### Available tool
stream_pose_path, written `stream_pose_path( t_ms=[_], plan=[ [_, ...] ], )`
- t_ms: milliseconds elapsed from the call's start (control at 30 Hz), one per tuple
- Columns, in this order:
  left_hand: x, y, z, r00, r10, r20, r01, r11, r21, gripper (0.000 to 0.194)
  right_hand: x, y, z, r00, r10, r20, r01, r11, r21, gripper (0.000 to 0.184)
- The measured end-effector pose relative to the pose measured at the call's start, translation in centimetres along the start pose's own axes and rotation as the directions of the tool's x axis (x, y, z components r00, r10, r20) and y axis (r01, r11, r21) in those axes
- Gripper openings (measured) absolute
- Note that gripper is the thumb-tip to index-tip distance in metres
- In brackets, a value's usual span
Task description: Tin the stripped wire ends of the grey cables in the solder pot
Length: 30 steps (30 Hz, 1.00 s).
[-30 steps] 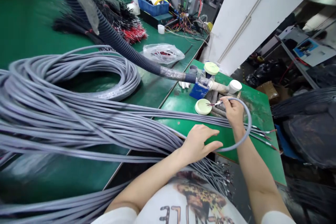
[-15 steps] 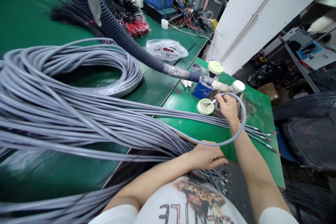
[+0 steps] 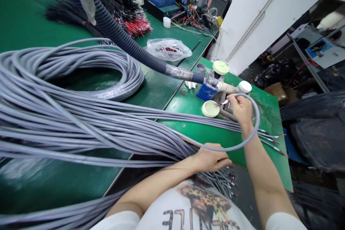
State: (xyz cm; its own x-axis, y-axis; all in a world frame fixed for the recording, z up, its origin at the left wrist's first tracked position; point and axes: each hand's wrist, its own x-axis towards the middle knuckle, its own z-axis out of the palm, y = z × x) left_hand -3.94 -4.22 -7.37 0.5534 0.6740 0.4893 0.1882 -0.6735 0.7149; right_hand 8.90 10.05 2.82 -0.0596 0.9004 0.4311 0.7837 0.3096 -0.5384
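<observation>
My right hand [image 3: 241, 110] is closed in a pinch on one grey cable [image 3: 256, 122], close to its stripped end. Thin dark and red wires [image 3: 217, 104] fan out from that end, at the right rim of a shallow pale-yellow round dish [image 3: 209, 110]. From the hand the cable loops round over my right wrist and back left above my left hand [image 3: 211, 157]. The left fingers are curled at the table's front edge, beside a thick bundle of grey cables [image 3: 151, 134]; what they hold, if anything, is hidden.
A ribbed dark hose [image 3: 134, 48] crosses to a blue block [image 3: 206, 92] and a pale nozzle by the dish. A white round cap [image 3: 244, 87] and a yellow-lidded pot [image 3: 220, 67] stand behind. Other stripped cable ends [image 3: 272, 140] lie on the green table, right.
My right hand has moved slightly right with the cable, drawing the wire tips from over the dish's middle to its right rim. My left hand has barely moved.
</observation>
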Motion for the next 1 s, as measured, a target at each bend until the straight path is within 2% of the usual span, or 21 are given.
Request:
stream_pose_path(
  t_ms=[100, 200, 333, 433, 667, 1000],
  plan=[
    [0.0, 0.0, -0.1, 1.0, 0.001, 0.002, -0.001, 0.999, -0.039, 0.032, 0.3, 1.5, -2.4, 0.996, 0.012, -0.093, -0.019, 0.997, -0.074, 0.031],
    [0.1, 0.1, -0.2, 0.999, 0.04, 0.016, -0.039, 0.998, -0.052, 0.031, 0.6, 4.5, -4.1, 0.989, 0.063, -0.134, -0.083, 0.985, -0.149, 0.033],
    [0.3, 0.2, -0.2, 0.997, 0.073, 0.02, -0.072, 0.997, -0.04, 0.031, 1.0, 8.4, -4.6, 0.984, 0.116, -0.138, -0.141, 0.972, -0.19, 0.032],
    [0.4, 0.2, -0.2, 0.997, 0.078, 0.022, -0.077, 0.996, -0.044, 0.032, 1.4, 10.2, -4.3, 0.982, 0.136, -0.134, -0.165, 0.958, -0.235, 0.031],
    [0.5, 0.2, -0.4, 0.996, 0.088, 0.019, -0.086, 0.994, -0.063, 0.031, 1.7, 12.0, -3.4, 0.986, 0.136, -0.098, -0.16, 0.938, -0.309, 0.034],
    [0.5, -0.2, 0.0, 0.996, 0.078, 0.047, -0.076, 0.996, -0.04, 0.031, 1.9, 12.6, -2.7, 0.983, 0.157, -0.09, -0.179, 0.921, -0.346, 0.032]
  ],
)
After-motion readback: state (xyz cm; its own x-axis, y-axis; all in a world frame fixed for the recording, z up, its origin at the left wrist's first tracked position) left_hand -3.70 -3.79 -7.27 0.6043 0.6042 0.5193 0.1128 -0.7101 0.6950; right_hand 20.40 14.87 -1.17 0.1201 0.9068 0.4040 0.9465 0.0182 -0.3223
